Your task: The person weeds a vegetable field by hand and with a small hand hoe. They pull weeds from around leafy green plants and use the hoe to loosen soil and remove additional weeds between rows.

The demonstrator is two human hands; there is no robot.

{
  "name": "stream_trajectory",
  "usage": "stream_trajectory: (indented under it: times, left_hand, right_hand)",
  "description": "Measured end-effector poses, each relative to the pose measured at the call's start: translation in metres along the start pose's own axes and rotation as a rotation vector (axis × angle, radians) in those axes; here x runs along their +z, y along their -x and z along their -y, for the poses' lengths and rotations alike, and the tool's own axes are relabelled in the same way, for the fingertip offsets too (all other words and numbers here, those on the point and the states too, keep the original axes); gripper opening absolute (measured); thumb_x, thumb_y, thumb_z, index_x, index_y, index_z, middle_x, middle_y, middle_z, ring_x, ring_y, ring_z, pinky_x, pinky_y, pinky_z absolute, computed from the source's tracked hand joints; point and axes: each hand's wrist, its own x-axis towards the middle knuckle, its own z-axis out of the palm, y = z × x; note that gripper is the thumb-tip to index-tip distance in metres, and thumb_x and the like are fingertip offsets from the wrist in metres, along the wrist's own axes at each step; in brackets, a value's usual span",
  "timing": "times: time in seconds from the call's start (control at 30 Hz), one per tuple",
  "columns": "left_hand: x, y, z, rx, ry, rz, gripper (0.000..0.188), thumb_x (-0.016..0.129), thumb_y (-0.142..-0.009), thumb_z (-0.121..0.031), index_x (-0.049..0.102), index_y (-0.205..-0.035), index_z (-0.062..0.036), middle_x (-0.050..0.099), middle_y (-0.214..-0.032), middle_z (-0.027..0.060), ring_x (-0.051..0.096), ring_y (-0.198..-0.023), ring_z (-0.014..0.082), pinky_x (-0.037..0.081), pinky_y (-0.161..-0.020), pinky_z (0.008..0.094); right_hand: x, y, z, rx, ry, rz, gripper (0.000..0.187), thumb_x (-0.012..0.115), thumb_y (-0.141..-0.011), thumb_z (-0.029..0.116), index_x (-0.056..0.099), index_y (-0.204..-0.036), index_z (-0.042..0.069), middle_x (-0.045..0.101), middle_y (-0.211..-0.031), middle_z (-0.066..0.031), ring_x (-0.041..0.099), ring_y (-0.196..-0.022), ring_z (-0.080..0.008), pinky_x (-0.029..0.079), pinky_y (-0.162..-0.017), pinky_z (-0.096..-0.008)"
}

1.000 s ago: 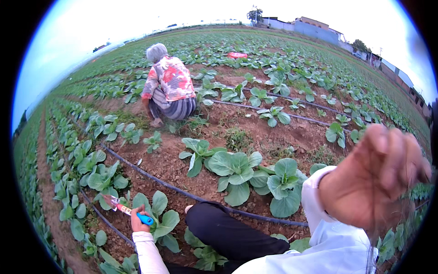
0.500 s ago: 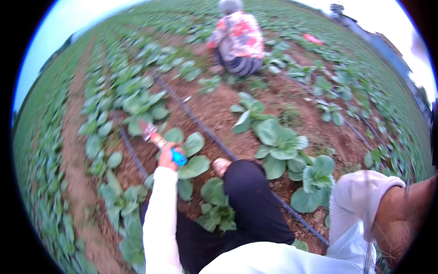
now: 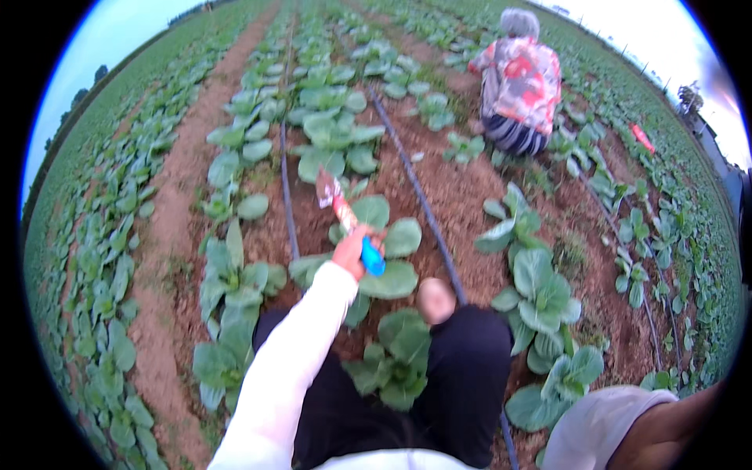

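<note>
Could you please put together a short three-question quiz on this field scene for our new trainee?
1. True or false: the left hand grips a tool with a blue handle.
2. What runs along the soil between the plant rows: A) black hose, B) wooden plank, C) wire fence?
3. Where is the other person crouching?

Key:
1. True.
2. A.
3. Ahead and to the right, among the leafy plants.

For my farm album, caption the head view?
Left hand grips a blue-handled trowel over leafy seedlings.
</note>
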Motion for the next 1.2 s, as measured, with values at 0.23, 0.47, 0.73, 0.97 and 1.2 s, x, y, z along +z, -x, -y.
stream_trajectory:
  times: [0.23, 0.47, 0.73, 0.97, 1.2]
  left_hand:
    - [0.019, -0.008, 0.025, -0.130, 0.063, 0.073, 0.014, 0.050, -0.080, -0.006, 0.042, -0.090, -0.0008, 0.056, -0.082, 0.0135, 0.047, -0.049, 0.0123, 0.045, -0.047, 0.0318]
    - [0.029, -0.011, 0.017, -0.103, 0.092, 0.108, 0.019, 0.049, -0.081, -0.007, 0.041, -0.095, 0.0028, 0.053, -0.100, 0.0164, 0.048, -0.051, 0.0084, 0.044, -0.051, 0.0247]
    - [0.020, -0.003, -0.001, -0.054, 0.051, 0.083, 0.019, 0.050, -0.082, -0.009, 0.043, -0.093, 0.0043, 0.051, -0.104, 0.0170, 0.046, -0.051, 0.0074, 0.045, -0.056, 0.0261]
    - [0.024, 0.000, 0.003, -0.047, 0.086, 0.106, 0.020, 0.050, -0.079, -0.007, 0.042, -0.093, 0.0055, 0.054, -0.094, 0.0156, 0.048, -0.053, 0.0093, 0.045, -0.053, 0.0282]
    - [0.018, -0.001, -0.002, -0.055, 0.120, 0.118, 0.017, 0.052, -0.078, -0.007, 0.042, -0.090, -0.0007, 0.057, -0.090, 0.0129, 0.049, -0.053, 0.0087, 0.046, -0.052, 0.0280]
  right_hand:
    - [0.004, 0.007, -0.008, -0.004, 0.049, 0.043, 0.016, 0.047, -0.083, 0.005, 0.053, -0.098, 0.003, 0.055, -0.078, -0.0062, 0.050, -0.061, -0.0137, 0.042, -0.065, -0.0310]
    - [0.008, 0.012, -0.032, 0.030, 0.089, 0.053, 0.018, 0.047, -0.082, 0.003, 0.054, -0.098, 0.003, 0.056, -0.075, -0.0063, 0.050, -0.059, -0.0136, 0.042, -0.063, -0.0302]
    - [0.020, 0.014, -0.039, 0.041, 0.075, 0.001, 0.019, 0.046, -0.081, 0.000, 0.054, -0.098, 0.002, 0.057, -0.073, -0.0064, 0.050, -0.056, -0.0134, 0.043, -0.060, -0.0292]
    - [0.024, 0.008, -0.031, 0.045, 0.110, 0.018, 0.021, 0.046, -0.080, -0.003, 0.055, -0.098, 0.002, 0.058, -0.070, -0.0064, 0.050, -0.054, -0.0133, 0.043, -0.058, -0.0284]
    - [0.021, 0.026, -0.017, 0.156, 0.363, -0.162, 0.022, 0.046, -0.080, -0.006, 0.055, -0.099, 0.001, 0.059, -0.068, -0.0065, 0.050, -0.052, -0.0131, 0.043, -0.057, -0.0276]
